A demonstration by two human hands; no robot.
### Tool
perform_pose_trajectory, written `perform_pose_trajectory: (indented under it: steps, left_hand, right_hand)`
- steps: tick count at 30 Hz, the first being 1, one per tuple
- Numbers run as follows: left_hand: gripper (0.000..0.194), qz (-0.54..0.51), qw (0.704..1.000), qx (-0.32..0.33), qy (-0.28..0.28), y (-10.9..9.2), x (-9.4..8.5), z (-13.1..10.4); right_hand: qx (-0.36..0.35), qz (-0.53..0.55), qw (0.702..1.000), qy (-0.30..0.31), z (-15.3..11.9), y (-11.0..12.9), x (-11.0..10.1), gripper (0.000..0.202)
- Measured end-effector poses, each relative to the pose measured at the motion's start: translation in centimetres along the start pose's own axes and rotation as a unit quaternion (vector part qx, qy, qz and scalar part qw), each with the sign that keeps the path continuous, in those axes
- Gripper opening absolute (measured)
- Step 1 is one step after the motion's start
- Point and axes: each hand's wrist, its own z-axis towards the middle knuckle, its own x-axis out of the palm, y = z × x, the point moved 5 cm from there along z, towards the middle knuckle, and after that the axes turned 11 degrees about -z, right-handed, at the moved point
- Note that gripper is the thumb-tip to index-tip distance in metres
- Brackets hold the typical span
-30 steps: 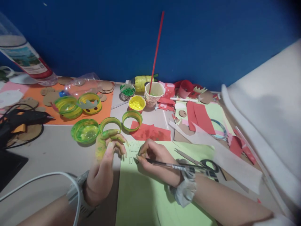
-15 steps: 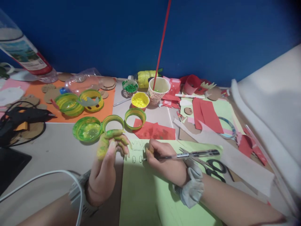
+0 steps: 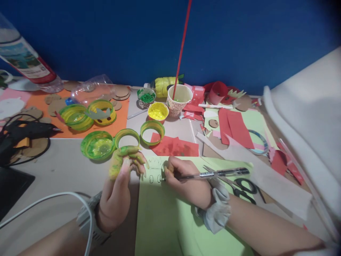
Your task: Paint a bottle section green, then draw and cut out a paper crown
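Note:
A black-capped pen point(image 3: 213, 174) is pinched in my right hand point(image 3: 189, 181), its tip down on the light green paper point(image 3: 160, 217). Beside the tip are two small drawn ovals, with a zigzag crown-like outline above them. My left hand point(image 3: 119, 188) is at the paper's left edge, smeared with yellow and green paint; its fingers are loosely curled and apart, with nothing in them. Just beyond it lie two painted green-yellow rings point(image 3: 153, 142) and a painted green bowl-like piece point(image 3: 98, 145). Black-handled scissors point(image 3: 243, 190) lie partly behind my right wrist.
Toward the back stand a yellow paint cup point(image 3: 158, 112), a green paint cup point(image 3: 146, 97) and a paper cup point(image 3: 179, 101) holding a red stick. A glue gun point(image 3: 26, 131) lies at left, near a white cable point(image 3: 66, 193). Red paper point(image 3: 236, 128) and scraps spread rightward.
The view has shifted very slightly. Both hands keep nearly the same place, and the pen tip stays by the right-hand oval.

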Motion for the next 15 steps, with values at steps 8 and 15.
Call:
perform_pose_trajectory:
  steps: [8,15]
  left_hand:
    - [0.034,0.029,1.0,0.004,0.004,0.0,0.03,0.1]
    - [0.029,0.104,0.993,0.025,0.052,-0.18,0.22,-0.07]
  right_hand:
    - [-0.004,0.0,1.0,-0.009,0.13,0.24,-0.17,0.022]
    - [-0.005,-0.007,1.0,-0.002,0.12,0.29,-0.2,0.023]
